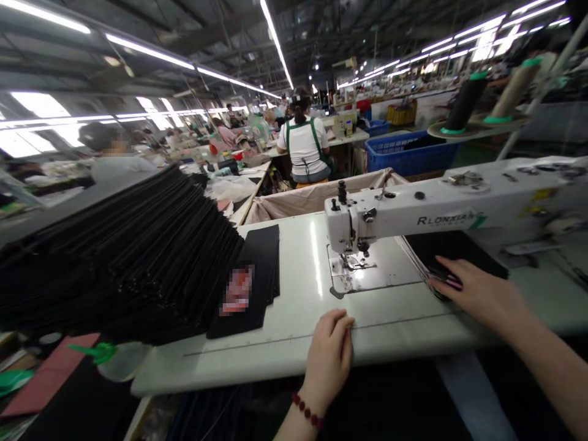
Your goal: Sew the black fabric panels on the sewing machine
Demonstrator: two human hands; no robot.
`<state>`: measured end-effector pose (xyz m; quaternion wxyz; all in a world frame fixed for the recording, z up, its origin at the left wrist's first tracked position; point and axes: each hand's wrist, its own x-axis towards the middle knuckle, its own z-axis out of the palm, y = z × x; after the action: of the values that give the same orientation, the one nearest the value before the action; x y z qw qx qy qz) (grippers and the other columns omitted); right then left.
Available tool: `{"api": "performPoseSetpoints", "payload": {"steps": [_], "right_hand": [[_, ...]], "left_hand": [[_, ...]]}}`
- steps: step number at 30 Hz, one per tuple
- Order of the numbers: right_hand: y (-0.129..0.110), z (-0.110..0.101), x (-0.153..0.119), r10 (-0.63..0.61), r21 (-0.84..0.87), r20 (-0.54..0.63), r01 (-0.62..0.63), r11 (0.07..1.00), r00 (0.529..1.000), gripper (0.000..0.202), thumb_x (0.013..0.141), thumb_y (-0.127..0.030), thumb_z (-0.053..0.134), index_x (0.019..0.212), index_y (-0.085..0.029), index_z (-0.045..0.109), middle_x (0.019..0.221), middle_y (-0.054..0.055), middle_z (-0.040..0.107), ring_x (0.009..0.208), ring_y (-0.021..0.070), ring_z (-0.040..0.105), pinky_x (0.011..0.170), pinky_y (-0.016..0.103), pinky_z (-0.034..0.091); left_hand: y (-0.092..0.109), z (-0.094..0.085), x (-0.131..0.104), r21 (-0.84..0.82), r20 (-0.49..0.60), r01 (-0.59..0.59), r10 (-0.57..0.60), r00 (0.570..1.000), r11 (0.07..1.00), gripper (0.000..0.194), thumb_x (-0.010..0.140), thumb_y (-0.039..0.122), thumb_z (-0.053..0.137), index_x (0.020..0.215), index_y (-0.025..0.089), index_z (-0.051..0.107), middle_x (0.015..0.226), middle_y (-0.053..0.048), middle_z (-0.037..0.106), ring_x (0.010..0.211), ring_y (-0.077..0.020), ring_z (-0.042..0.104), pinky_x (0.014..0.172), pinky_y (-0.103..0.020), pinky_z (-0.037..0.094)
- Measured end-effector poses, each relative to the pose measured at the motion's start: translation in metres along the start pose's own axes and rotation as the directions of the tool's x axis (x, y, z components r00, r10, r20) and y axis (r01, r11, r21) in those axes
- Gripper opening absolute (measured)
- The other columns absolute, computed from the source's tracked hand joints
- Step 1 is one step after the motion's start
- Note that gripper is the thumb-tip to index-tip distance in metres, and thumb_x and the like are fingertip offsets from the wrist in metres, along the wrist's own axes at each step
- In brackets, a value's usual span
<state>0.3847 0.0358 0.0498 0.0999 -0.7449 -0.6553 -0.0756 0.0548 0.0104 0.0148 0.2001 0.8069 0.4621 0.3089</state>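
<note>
My left hand (328, 343) rests on the front edge of the pale sewing table (298, 288), its fingers loosely bent and a little apart, holding nothing. To the right, my right hand (478, 294) is at the left edge of a stack of black fabric pieces (459, 251) lying under the sewing machine's arm. A small pink-handled tool (453, 281) shows between its thumb and fingers; its exact kind is unclear. The white sewing machine (395, 214) stands between and behind my hands, with no fabric under its presser foot (353, 263).
A tall pile of black fabric pieces (138, 257) fills the left side, with several flat black pieces (261, 257) beside it. A green-capped bottle (122, 361) is at the front left. Thread cones (466, 101) stand at upper right. A person (305, 144) sits ahead, near a blue crate (404, 159).
</note>
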Motion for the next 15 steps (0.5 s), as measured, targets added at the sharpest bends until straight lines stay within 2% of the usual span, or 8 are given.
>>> {"api": "performPoseSetpoints", "payload": {"steps": [3,5,8,10,12,14,15], "right_hand": [[-0.002,-0.004,-0.010,-0.022,-0.056,-0.074,0.018,0.998,0.997,0.037,0.091,-0.041,0.043,0.124,-0.026,0.055,0.109,0.003,0.063,0.075,0.0195,0.063,0.050,0.029,0.040],[-0.003,-0.013,-0.021,-0.037,-0.015,-0.141,0.035,0.999,0.989,0.032,0.092,-0.032,0.042,0.119,-0.025,0.058,0.106,0.003,0.064,0.073,0.0178,0.062,0.052,0.028,0.039],[-0.016,-0.036,-0.045,-0.175,0.117,-0.217,0.204,0.972,0.960,0.033,0.089,-0.020,0.042,0.119,-0.022,0.056,0.105,0.004,0.064,0.075,0.0169,0.061,0.062,0.029,0.040],[-0.038,-0.051,-0.065,-0.328,0.211,-0.233,0.377,0.902,0.915,0.036,0.088,-0.016,0.042,0.122,-0.021,0.053,0.102,0.005,0.064,0.074,0.0164,0.059,0.065,0.030,0.039],[-0.068,-0.054,-0.084,-0.480,0.280,-0.221,0.527,0.802,0.849,0.033,0.088,-0.018,0.041,0.119,-0.019,0.054,0.092,0.004,0.066,0.067,0.0157,0.057,0.058,0.029,0.036],[-0.099,-0.042,-0.099,-0.628,0.307,-0.209,0.660,0.685,0.749,0.023,0.091,-0.024,0.042,0.105,-0.018,0.058,0.076,0.001,0.063,0.057,0.0144,0.053,0.049,0.029,0.030],[-0.112,-0.031,-0.105,-0.670,0.304,-0.207,0.698,0.648,0.713,0.018,0.092,-0.026,0.043,0.096,-0.019,0.059,0.068,-0.001,0.060,0.051,0.0135,0.049,0.045,0.030,0.026]], "left_hand": [[-0.007,0.002,-0.004,-0.003,0.004,0.006,-0.006,1.000,1.000,0.029,0.091,0.014,0.043,0.114,0.025,0.058,0.123,-0.008,0.052,0.118,-0.0225,0.049,0.101,-0.043,0.043],[-0.011,0.001,-0.004,-0.032,-0.003,0.025,-0.025,1.000,0.999,0.028,0.092,0.017,0.043,0.115,0.026,0.057,0.127,-0.008,0.049,0.122,-0.0234,0.046,0.102,-0.045,0.042],[-0.012,-0.005,0.001,-0.121,-0.077,0.085,-0.095,0.993,0.989,0.029,0.093,0.023,0.043,0.119,0.027,0.054,0.135,-0.008,0.042,0.128,-0.0246,0.040,0.106,-0.049,0.037],[-0.007,-0.013,0.007,-0.190,-0.141,0.105,-0.133,0.981,0.976,0.029,0.093,0.026,0.045,0.121,0.028,0.052,0.138,-0.007,0.040,0.129,-0.0248,0.039,0.107,-0.050,0.036],[0.002,-0.020,0.014,-0.241,-0.191,0.085,-0.133,0.973,0.967,0.030,0.093,0.027,0.046,0.123,0.027,0.050,0.138,-0.007,0.041,0.129,-0.0247,0.040,0.107,-0.049,0.036],[0.012,-0.023,0.020,-0.259,-0.170,0.054,-0.100,0.980,0.964,0.034,0.094,0.027,0.045,0.127,0.028,0.046,0.139,-0.006,0.043,0.129,-0.0234,0.041,0.107,-0.046,0.036],[0.017,-0.021,0.022,-0.261,-0.115,0.042,-0.074,0.991,0.965,0.037,0.094,0.026,0.043,0.131,0.028,0.042,0.139,-0.005,0.043,0.129,-0.0219,0.041,0.108,-0.044,0.037]]}}
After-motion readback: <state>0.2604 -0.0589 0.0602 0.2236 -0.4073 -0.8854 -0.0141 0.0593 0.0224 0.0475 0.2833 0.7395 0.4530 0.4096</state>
